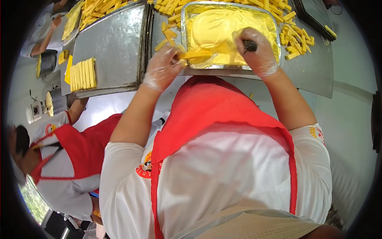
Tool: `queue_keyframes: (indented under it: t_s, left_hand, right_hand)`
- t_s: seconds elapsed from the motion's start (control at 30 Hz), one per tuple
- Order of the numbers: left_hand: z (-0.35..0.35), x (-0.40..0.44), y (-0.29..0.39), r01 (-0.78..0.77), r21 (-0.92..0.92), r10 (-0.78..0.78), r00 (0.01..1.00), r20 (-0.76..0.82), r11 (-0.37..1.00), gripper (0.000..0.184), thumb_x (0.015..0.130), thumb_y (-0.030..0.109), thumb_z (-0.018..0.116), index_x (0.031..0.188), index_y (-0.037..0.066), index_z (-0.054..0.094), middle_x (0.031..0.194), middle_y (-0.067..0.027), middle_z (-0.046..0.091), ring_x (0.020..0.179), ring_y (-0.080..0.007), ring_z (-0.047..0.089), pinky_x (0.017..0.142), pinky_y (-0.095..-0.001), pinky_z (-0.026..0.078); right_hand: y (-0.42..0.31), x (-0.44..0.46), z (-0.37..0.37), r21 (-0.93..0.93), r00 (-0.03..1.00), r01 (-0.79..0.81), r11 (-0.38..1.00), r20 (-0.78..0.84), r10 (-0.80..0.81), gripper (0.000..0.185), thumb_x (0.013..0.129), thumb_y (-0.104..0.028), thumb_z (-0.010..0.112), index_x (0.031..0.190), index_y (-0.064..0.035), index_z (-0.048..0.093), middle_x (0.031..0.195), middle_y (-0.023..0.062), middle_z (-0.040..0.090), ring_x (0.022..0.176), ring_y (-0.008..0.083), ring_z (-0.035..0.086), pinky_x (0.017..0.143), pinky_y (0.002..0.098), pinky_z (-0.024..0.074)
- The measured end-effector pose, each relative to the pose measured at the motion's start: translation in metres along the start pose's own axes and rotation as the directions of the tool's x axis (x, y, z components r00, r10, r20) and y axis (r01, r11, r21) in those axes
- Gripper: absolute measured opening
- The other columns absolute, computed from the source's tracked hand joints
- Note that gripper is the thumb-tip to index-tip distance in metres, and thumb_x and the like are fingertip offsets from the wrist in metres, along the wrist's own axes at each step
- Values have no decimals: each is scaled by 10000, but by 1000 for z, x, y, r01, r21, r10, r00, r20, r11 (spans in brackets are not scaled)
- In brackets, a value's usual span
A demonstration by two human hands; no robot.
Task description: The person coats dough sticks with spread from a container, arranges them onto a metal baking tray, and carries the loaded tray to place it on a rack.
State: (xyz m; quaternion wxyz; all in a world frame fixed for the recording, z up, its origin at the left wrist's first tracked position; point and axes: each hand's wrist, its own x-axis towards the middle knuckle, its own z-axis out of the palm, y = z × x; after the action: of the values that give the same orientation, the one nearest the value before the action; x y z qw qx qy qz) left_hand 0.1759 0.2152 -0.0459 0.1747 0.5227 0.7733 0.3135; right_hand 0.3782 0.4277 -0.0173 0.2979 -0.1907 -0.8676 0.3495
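A yellow stick (pixel 195 54) is held by a pan (pixel 183 30) of yellow cream (pixel 215 24).
The stick is pinched in the left hand (pixel 164 67), over the pan's near left corner. A dark handle (pixel 250 46) is gripped by closed fingers in the right hand (pixel 258 51).

At the left, a co-worker (pixel 81 153) wears a white shirt (pixel 65 199) and red apron (pixel 85 144). Further up, another person's bare forearm (pixel 44 41) shows. Along that side are a dark pot (pixel 48 64) and, below it, a silver pot (pixel 59 101), near a wall socket (pixel 36 110). Lower left, a bright window (pixel 32 198) shows greenery.
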Motion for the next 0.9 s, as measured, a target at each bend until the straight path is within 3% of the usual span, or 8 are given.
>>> queue_keyframes:
  t_s: [0.13, 0.33, 0.4, 0.47, 0.5, 0.73, 0.83, 0.9]
  left_hand:
    - [33, -1, 12, 56, -100, -68, 989, -127, 993, 412, 764, 126, 770, 1134, 49, 606, 907, -105, 668, 824, -252, 659, 760, -352, 531]
    - [25, -3, 11, 43, 67, -37, 995, -90, 997, 317, 767, 144, 757, 1047, 52, 643, 904, -127, 679, 836, -271, 675, 765, -370, 533]
    - [26, -3, 11, -7, 127, 17, 997, -80, 992, 280, 766, 151, 756, 1010, 54, 658, 890, -128, 681, 827, -275, 677, 759, -370, 534]
    - [26, 1, 19, 152, 47, -149, 988, -50, 987, 228, 758, 155, 752, 937, 42, 668, 846, -127, 678, 815, -281, 678, 744, -367, 534]
    - [28, 3, 19, 152, 52, -149, 987, -61, 987, 228, 758, 155, 752, 937, 42, 668, 846, -127, 678, 815, -281, 678, 744, -367, 534]
    - [-18, -35, 12, 194, -46, -198, 973, -117, 980, 233, 769, 169, 776, 943, 40, 691, 830, -123, 672, 740, -234, 670, 731, -346, 550]
    - [-52, -64, -26, 247, 153, -142, 857, -495, 957, 258, 782, 197, 801, 929, 16, 693, 833, -102, 684, 724, -187, 675, 679, -317, 553]
    - [-88, -83, -83, 323, -9, -256, 733, -630, 946, 244, 779, 186, 795, 923, 15, 698, 828, -118, 695, 719, -217, 682, 680, -334, 554]
  right_hand:
    - [-49, -7, 9, 522, 998, -62, 851, 17, 62, 160, 879, -45, 685, 783, -17, 559, 731, 73, 490, 669, 158, 499, 627, 288, 439]
    - [15, -17, -3, -63, 983, -176, 982, 36, 179, 199, 902, -159, 673, 779, -39, 574, 771, 162, 571, 665, 317, 540, 641, 398, 479]
    - [-1, -22, 0, 27, 994, -107, 994, 0, 107, 204, 902, -168, 669, 775, -42, 572, 757, 149, 557, 672, 291, 543, 646, 389, 475]
    - [-34, -25, 11, 629, 986, -147, 763, 152, 65, 179, 893, -134, 664, 777, -39, 567, 741, 139, 542, 689, 272, 557, 654, 378, 469]
    - [-40, -26, 19, 382, 999, 18, 924, 28, -31, 137, 880, -93, 654, 794, -31, 566, 739, 134, 534, 692, 262, 558, 663, 370, 467]
    - [16, -18, 7, -49, 985, 169, 984, -37, -171, 180, 846, -10, 667, 763, -18, 508, 702, 151, 480, 659, 335, 509, 622, 408, 429]
    - [14, -18, 6, 31, 996, 88, 996, 8, -89, 186, 854, 1, 667, 758, -16, 508, 695, 145, 459, 639, 311, 476, 607, 383, 416]
    - [16, -16, 12, 65, 997, 66, 996, 20, -68, 191, 860, 3, 668, 756, -16, 509, 692, 135, 451, 630, 293, 455, 602, 369, 411]
